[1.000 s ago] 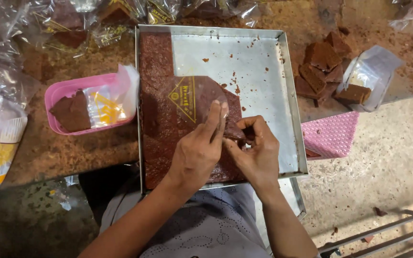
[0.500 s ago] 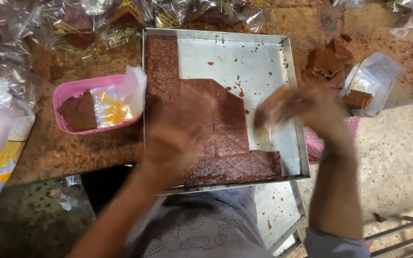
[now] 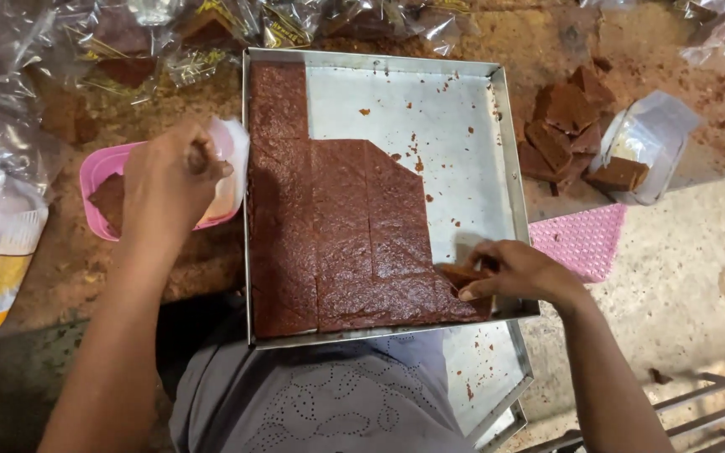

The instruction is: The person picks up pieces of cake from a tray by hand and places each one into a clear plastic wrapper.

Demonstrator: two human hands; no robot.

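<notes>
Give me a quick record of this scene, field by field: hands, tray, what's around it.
left hand: over the pink tub, fingers closed on a clear wrapper
right hand: at the tray's near right corner, pinching a brown piece
tray: square metal, upper right part bare with crumbs
slab: brown, scored into pieces, fills the tray's left and near side
loose pieces: heaped right of the tray
mat: pink, right of the tray
bags: clear, along the far edge
</notes>
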